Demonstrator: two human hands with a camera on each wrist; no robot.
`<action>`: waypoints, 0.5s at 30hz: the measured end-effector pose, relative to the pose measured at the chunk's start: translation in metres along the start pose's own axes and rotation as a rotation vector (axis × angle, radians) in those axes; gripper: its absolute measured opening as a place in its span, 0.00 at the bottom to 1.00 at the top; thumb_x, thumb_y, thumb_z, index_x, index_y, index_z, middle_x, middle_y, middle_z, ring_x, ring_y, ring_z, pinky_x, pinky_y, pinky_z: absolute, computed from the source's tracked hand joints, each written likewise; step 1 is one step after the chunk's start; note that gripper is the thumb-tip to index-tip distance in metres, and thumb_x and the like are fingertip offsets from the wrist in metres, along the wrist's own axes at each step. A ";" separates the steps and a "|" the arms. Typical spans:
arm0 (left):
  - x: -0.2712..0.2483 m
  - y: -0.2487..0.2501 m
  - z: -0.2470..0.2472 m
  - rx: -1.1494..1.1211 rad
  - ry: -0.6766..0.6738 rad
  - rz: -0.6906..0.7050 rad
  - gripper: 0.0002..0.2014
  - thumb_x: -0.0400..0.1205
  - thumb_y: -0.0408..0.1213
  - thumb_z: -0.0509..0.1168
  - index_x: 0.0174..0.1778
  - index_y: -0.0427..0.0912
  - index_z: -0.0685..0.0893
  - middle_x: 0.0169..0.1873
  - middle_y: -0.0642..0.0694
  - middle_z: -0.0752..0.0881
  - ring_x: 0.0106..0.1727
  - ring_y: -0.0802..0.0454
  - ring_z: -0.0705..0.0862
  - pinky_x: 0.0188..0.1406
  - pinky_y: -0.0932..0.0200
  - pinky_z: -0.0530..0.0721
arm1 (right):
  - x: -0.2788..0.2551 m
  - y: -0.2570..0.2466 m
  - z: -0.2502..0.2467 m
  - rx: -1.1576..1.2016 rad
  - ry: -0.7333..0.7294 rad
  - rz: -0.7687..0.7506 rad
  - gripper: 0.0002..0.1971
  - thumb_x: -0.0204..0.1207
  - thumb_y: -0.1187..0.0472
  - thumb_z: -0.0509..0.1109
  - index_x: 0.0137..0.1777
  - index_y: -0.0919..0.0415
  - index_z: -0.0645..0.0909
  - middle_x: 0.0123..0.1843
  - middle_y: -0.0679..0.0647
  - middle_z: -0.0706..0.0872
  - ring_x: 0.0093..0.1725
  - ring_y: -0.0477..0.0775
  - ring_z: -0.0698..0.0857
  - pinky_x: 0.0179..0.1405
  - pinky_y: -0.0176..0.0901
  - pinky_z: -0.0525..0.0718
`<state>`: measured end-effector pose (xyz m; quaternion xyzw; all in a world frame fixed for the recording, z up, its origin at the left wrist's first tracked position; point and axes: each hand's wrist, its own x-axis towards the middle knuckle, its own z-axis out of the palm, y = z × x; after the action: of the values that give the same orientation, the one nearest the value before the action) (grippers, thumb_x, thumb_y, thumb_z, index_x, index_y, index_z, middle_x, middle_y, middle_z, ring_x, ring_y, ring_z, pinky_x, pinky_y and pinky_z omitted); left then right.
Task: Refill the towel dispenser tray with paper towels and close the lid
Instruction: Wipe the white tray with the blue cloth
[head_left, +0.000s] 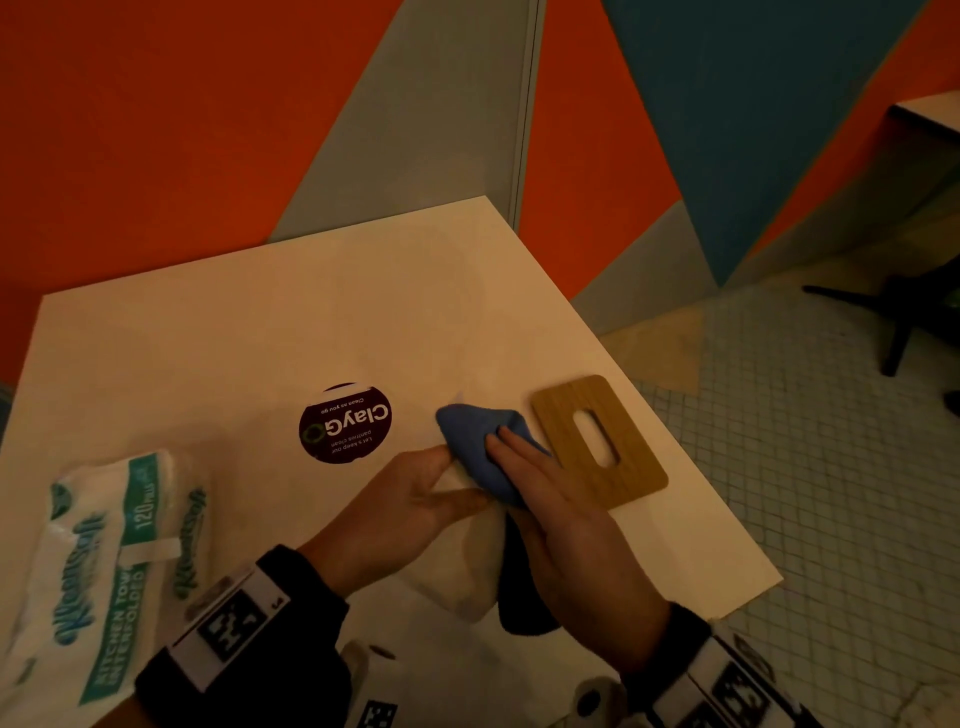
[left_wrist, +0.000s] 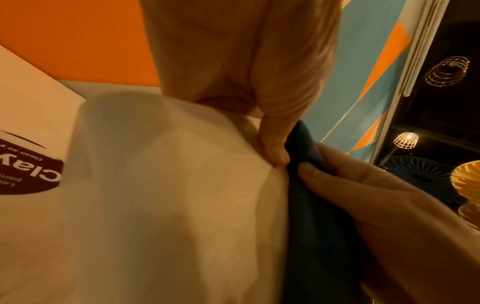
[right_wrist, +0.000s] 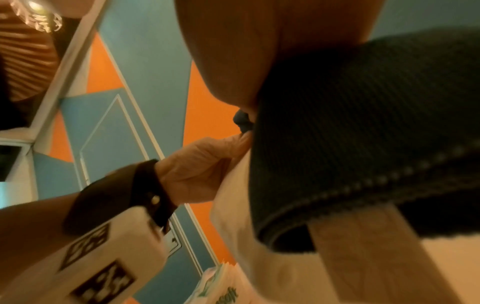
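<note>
Both hands up: left hand (head_left: 410, 499) pinching white paper towel (head_left: 462, 571), right hand (head_left: 566, 525) gripping blue cloth (head_left: 475, 441); wooden lid (head_left: 597, 441) flat beside.

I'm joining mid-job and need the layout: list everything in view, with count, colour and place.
table: one, white, under everything
towel pack: one, white with teal print, table's near left
sticker: one, dark round, white lettering, table centre
lid: one, wood-brown, slotted, flat near table's right edge
cloth: one, blue, between the hands, left of lid
paper towel: one, white, hanging under the hands
wall: orange, grey and blue panels, behind table
floor: pale small tiles, right
left hand: pinches paper towel
right hand: grips cloth
</note>
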<state>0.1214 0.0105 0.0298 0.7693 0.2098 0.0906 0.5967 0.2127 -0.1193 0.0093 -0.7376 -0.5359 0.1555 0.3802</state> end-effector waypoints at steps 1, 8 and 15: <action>-0.001 -0.001 0.000 -0.005 0.020 0.001 0.15 0.76 0.31 0.66 0.47 0.60 0.79 0.48 0.61 0.84 0.50 0.67 0.83 0.49 0.76 0.79 | 0.004 0.002 0.001 0.020 -0.001 -0.006 0.26 0.75 0.51 0.48 0.75 0.46 0.56 0.76 0.48 0.65 0.75 0.44 0.63 0.67 0.12 0.48; -0.017 -0.010 -0.013 -0.190 0.142 -0.055 0.16 0.75 0.25 0.65 0.41 0.56 0.83 0.34 0.66 0.90 0.39 0.67 0.87 0.35 0.75 0.83 | -0.024 0.027 -0.011 -0.020 -0.049 -0.137 0.19 0.81 0.46 0.49 0.71 0.41 0.66 0.77 0.42 0.68 0.76 0.33 0.59 0.70 0.16 0.50; -0.022 -0.009 -0.004 -0.143 0.026 -0.006 0.14 0.72 0.30 0.66 0.45 0.56 0.83 0.38 0.72 0.89 0.46 0.70 0.86 0.44 0.77 0.81 | -0.016 0.017 -0.001 -0.065 0.006 -0.217 0.17 0.83 0.57 0.55 0.71 0.48 0.68 0.76 0.42 0.66 0.76 0.39 0.61 0.74 0.21 0.51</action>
<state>0.0983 0.0068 0.0249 0.7228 0.2128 0.1135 0.6476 0.2185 -0.1369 -0.0050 -0.6876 -0.6161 0.0940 0.3725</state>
